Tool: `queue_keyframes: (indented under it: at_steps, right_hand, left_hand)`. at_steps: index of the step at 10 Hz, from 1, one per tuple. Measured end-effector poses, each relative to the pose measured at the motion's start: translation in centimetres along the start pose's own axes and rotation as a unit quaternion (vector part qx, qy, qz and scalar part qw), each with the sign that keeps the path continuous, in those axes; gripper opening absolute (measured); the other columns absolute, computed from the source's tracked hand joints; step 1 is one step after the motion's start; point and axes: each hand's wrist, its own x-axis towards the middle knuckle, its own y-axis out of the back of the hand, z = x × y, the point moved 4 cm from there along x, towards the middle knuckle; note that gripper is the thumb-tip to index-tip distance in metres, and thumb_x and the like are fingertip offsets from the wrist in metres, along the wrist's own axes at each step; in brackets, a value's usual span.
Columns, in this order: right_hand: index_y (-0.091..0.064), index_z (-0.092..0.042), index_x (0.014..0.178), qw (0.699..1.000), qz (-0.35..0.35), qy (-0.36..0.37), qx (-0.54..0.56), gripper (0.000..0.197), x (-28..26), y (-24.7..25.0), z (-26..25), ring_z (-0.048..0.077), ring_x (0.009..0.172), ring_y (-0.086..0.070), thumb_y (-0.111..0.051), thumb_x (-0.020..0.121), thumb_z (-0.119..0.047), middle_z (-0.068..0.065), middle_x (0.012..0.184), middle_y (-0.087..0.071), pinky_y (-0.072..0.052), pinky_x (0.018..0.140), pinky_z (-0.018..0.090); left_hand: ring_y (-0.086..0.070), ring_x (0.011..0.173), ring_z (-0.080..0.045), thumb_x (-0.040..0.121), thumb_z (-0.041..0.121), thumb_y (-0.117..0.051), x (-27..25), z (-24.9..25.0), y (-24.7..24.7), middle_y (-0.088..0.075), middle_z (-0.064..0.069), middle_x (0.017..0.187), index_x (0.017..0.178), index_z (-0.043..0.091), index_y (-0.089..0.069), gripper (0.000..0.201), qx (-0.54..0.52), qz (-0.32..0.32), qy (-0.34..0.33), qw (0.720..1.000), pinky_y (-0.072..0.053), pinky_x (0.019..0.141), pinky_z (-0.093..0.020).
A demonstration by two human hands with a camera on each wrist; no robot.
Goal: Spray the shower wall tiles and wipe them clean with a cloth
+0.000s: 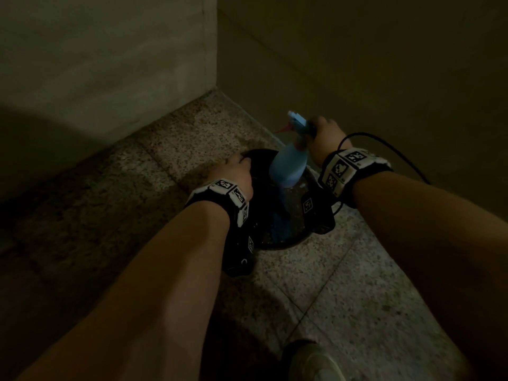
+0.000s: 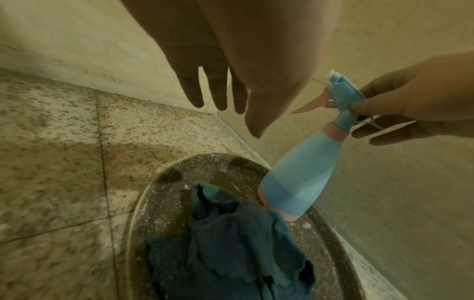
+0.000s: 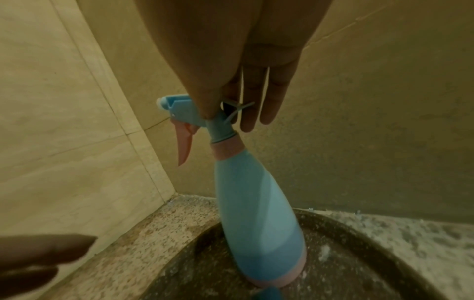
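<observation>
In a dim corner of beige tiled walls (image 1: 357,64) and speckled granite floor (image 1: 343,284), a dark round speckled basin (image 2: 330,253) holds a crumpled blue cloth (image 2: 231,243). The right hand (image 1: 325,138) pinches the head of the tilted light-blue plastic spray bottle (image 3: 254,213), whose base is in the basin. The left hand (image 2: 231,60) hovers above the basin, fingers straight.

Basin (image 2: 341,261) sat on floor (image 1: 343,284) in the wall corner, against right wall (image 1: 384,64). Cloth (image 2: 231,243) lay in basin, spray bottle (image 2: 300,178) stood behind it at basin's right edge, tilted. Left hand (image 1: 237,171) left of bottle, right hand (image 1: 325,138) on its head.
</observation>
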Motion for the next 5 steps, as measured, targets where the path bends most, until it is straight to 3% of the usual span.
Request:
queue_keyframes:
  at_steps: [2,3,4,5]
  right_hand:
    - [-0.038,-0.019,0.139,0.999,0.018,0.005,0.026,0.049,-0.2,-0.4,0.3,0.029,0.122,-0.045,-0.053,0.092,-0.022,0.01,0.138,-0.039,-0.041,0.095,0.04]
    - [-0.032,-0.024,0.144,0.998,0.058,0.034,0.0,0.06,-0.7,-0.7,0.4,0.03,0.125,-0.04,-0.058,0.09,-0.027,0.009,0.14,-0.037,-0.039,0.099,0.043]
    - [-0.031,-0.025,0.145,0.99,0.105,0.088,-0.032,0.058,-1.3,-0.5,-0.5,0.03,0.134,-0.03,-0.053,0.091,-0.027,0.008,0.145,-0.034,-0.031,0.106,0.048]
    - [-0.024,-0.025,0.148,0.986,0.06,0.136,-0.071,0.058,-1.9,-1.2,-2.0,0.027,0.142,-0.017,-0.047,0.095,-0.032,0.004,0.153,-0.024,-0.023,0.112,0.051]
  left_hand:
    - [-0.032,0.131,-0.033,0.096,0.024,-0.046,-0.2,-0.2,-0.1,-0.019,-0.009,0.152,0.15,0.017,-0.019,0.06,0.015,0.006,-0.007,1.0,-0.033,0.105,-0.039]
    - [-0.031,0.132,-0.033,0.096,0.024,-0.046,-0.3,0.0,0.0,-0.021,-0.009,0.152,0.15,0.017,-0.017,0.061,0.018,0.007,-0.014,1.0,-0.032,0.106,-0.039]
    - [-0.028,0.134,-0.032,0.096,0.022,-0.046,-0.3,0.2,0.4,-0.019,-0.008,0.153,0.15,0.017,-0.015,0.063,0.019,0.018,-0.014,1.0,-0.03,0.107,-0.038]
    - [-0.028,0.134,-0.032,0.095,0.021,-0.048,-0.8,0.1,0.9,-0.02,-0.009,0.152,0.15,0.015,-0.015,0.065,0.005,0.027,-0.023,0.999,-0.03,0.108,-0.039]
